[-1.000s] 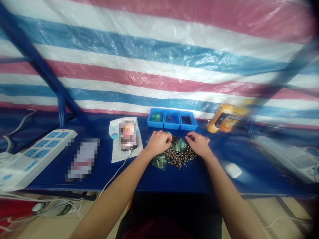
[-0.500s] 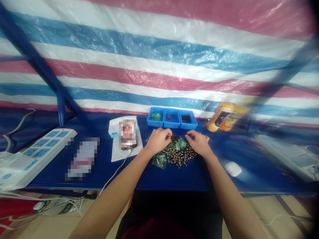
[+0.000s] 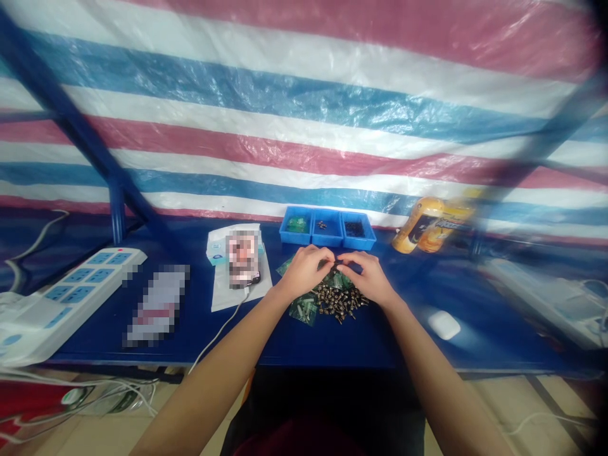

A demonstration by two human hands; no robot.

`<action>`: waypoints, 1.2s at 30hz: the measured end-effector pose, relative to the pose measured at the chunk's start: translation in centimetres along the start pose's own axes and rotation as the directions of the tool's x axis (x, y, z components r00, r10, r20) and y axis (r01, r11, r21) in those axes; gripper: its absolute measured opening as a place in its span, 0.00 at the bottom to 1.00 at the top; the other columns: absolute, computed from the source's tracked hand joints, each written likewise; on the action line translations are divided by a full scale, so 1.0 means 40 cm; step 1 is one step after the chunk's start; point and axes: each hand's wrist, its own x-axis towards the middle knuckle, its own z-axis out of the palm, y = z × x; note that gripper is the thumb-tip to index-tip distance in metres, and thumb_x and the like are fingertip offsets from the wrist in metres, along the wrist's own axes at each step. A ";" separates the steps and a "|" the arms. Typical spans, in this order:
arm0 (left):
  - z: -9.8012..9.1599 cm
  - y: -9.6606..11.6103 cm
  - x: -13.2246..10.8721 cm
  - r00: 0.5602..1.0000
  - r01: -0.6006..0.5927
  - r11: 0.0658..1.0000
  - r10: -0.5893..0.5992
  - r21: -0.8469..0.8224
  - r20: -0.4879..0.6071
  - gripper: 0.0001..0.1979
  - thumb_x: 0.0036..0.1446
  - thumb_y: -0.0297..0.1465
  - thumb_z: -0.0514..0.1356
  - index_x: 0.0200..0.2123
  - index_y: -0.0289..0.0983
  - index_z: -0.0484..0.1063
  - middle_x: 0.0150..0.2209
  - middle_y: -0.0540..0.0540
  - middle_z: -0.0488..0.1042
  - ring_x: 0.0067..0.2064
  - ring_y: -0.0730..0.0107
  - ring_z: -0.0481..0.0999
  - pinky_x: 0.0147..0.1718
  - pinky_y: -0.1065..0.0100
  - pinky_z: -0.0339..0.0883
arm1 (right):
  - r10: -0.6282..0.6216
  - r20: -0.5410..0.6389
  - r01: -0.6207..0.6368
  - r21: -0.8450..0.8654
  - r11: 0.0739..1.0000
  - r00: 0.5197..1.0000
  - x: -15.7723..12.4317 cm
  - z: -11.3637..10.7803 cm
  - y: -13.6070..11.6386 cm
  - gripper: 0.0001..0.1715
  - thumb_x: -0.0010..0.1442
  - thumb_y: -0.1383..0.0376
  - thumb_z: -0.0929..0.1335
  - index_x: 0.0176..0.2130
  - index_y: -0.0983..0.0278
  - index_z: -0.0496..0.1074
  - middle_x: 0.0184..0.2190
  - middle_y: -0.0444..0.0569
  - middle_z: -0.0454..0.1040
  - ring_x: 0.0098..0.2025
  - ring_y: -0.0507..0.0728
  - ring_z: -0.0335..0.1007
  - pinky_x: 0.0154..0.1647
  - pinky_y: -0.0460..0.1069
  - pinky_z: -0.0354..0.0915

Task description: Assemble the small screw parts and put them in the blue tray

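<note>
Two hands meet fingertip to fingertip over a heap of tiny metal parts.

The left hand (image 3: 304, 272) and right hand (image 3: 368, 275) hover at the far side of the pile of small metal parts (image 3: 339, 303), mid-way along the blue table (image 3: 332, 345), just in front of the three-bin tray (image 3: 327, 239). The fingers are curled with their tips drawn together, but whether they nip a piece is too small for me to tell. To my eye the risk is a wrist brushing the loose heap and the green packets (image 3: 304, 310), scattering parts toward the near edge. The parts lie every which way, the heap itself runs left to right, and any held piece's axis is hidden.
</note>
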 end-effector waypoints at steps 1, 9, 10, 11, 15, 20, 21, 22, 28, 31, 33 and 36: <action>0.002 0.001 0.000 1.000 -0.003 1.000 0.004 -0.005 0.004 0.07 0.65 0.31 0.55 0.38 0.41 0.74 0.37 0.50 0.79 0.40 0.65 0.75 0.44 0.64 0.64 | -0.004 0.014 0.004 -0.005 1.000 1.000 0.000 0.001 -0.001 0.13 0.65 0.54 0.68 0.45 0.55 0.78 0.40 0.47 0.81 0.43 0.59 0.75 0.54 0.56 0.62; 0.004 0.004 0.000 1.000 -0.012 1.000 0.012 -0.004 0.020 0.07 0.65 0.31 0.55 0.37 0.41 0.73 0.36 0.50 0.79 0.41 0.65 0.75 0.44 0.64 0.65 | -0.041 0.015 0.040 0.029 0.999 0.999 0.001 0.008 -0.007 0.11 0.65 0.57 0.67 0.41 0.56 0.80 0.39 0.47 0.82 0.41 0.59 0.75 0.49 0.55 0.65; 0.004 0.003 0.000 1.000 -0.012 1.000 0.011 0.002 0.022 0.07 0.65 0.31 0.56 0.38 0.41 0.73 0.37 0.50 0.79 0.41 0.65 0.75 0.44 0.64 0.65 | -0.031 0.010 0.031 0.033 0.999 0.999 0.000 0.007 -0.008 0.11 0.65 0.57 0.67 0.41 0.56 0.80 0.39 0.47 0.82 0.41 0.59 0.75 0.49 0.55 0.66; 0.004 0.002 0.000 1.000 -0.013 1.000 0.012 0.008 0.025 0.07 0.65 0.31 0.55 0.38 0.41 0.74 0.37 0.50 0.79 0.41 0.65 0.75 0.44 0.64 0.65 | -0.019 0.003 0.019 0.037 0.999 1.000 0.000 0.007 -0.009 0.11 0.65 0.58 0.67 0.41 0.56 0.80 0.39 0.47 0.82 0.41 0.59 0.75 0.48 0.55 0.67; 0.003 -0.001 -0.002 0.999 -0.020 1.000 0.020 0.019 0.031 0.07 0.65 0.31 0.55 0.40 0.41 0.74 0.39 0.49 0.80 0.43 0.64 0.76 0.44 0.64 0.65 | 0.021 -0.058 -0.016 0.077 0.997 0.998 -0.001 0.008 -0.002 0.10 0.64 0.59 0.67 0.41 0.58 0.79 0.39 0.48 0.81 0.42 0.59 0.75 0.47 0.54 0.68; 0.001 -0.003 -0.005 0.999 0.026 0.999 -0.025 -0.041 0.027 0.08 0.65 0.29 0.54 0.43 0.42 0.73 0.41 0.51 0.80 0.41 0.67 0.78 0.41 0.67 0.67 | 0.020 -0.133 -0.010 0.072 0.997 0.991 -0.001 0.012 0.023 0.11 0.64 0.60 0.67 0.42 0.58 0.79 0.40 0.48 0.79 0.41 0.58 0.75 0.43 0.52 0.68; 0.000 -0.003 -0.006 0.999 0.039 0.998 -0.037 -0.053 0.025 0.09 0.65 0.29 0.53 0.43 0.42 0.73 0.41 0.51 0.80 0.41 0.67 0.78 0.40 0.68 0.67 | 0.018 -0.149 -0.010 0.054 0.999 0.989 0.000 0.012 0.027 0.11 0.64 0.60 0.67 0.41 0.58 0.79 0.41 0.49 0.79 0.42 0.58 0.74 0.44 0.52 0.68; -0.001 -0.002 -0.006 0.999 0.049 0.997 -0.047 -0.059 0.023 0.09 0.65 0.29 0.53 0.43 0.42 0.73 0.42 0.50 0.80 0.41 0.68 0.78 0.39 0.68 0.67 | 0.017 -0.168 -0.012 0.032 0.999 0.986 0.001 0.012 0.030 0.11 0.64 0.59 0.67 0.41 0.58 0.79 0.42 0.49 0.78 0.43 0.58 0.74 0.46 0.53 0.68; -0.003 0.001 -0.004 0.999 0.051 0.998 -0.050 -0.046 0.008 0.10 0.65 0.29 0.53 0.41 0.41 0.74 0.42 0.49 0.80 0.40 0.67 0.78 0.40 0.68 0.68 | 0.075 -0.210 -0.081 -0.021 0.996 0.975 0.005 0.005 0.035 0.13 0.64 0.58 0.66 0.41 0.58 0.80 0.42 0.50 0.79 0.45 0.60 0.73 0.47 0.54 0.68; -0.001 0.000 -0.004 0.999 0.049 0.998 -0.049 -0.039 -0.003 0.09 0.65 0.29 0.53 0.41 0.41 0.74 0.42 0.49 0.80 0.41 0.67 0.79 0.41 0.68 0.68 | 0.097 -0.201 -0.097 0.009 0.995 0.975 0.005 0.009 0.039 0.15 0.66 0.58 0.64 0.44 0.59 0.78 0.44 0.50 0.80 0.45 0.60 0.74 0.47 0.54 0.68; 0.002 -0.002 -0.005 0.999 0.053 0.998 -0.053 -0.039 -0.006 0.09 0.65 0.29 0.53 0.41 0.42 0.74 0.42 0.50 0.80 0.41 0.67 0.78 0.42 0.68 0.68 | 0.125 -0.206 -0.116 0.055 0.992 0.971 0.005 0.014 0.043 0.15 0.66 0.58 0.64 0.46 0.59 0.77 0.45 0.50 0.80 0.45 0.59 0.75 0.49 0.54 0.68; 0.003 -0.004 -0.006 0.999 0.046 0.998 -0.046 -0.047 -0.009 0.09 0.64 0.28 0.53 0.41 0.42 0.74 0.41 0.50 0.80 0.40 0.68 0.78 0.42 0.68 0.68 | 0.183 -0.199 -0.161 0.122 0.979 0.963 0.003 0.019 0.043 0.13 0.64 0.57 0.66 0.44 0.60 0.75 0.43 0.50 0.81 0.42 0.59 0.77 0.46 0.53 0.69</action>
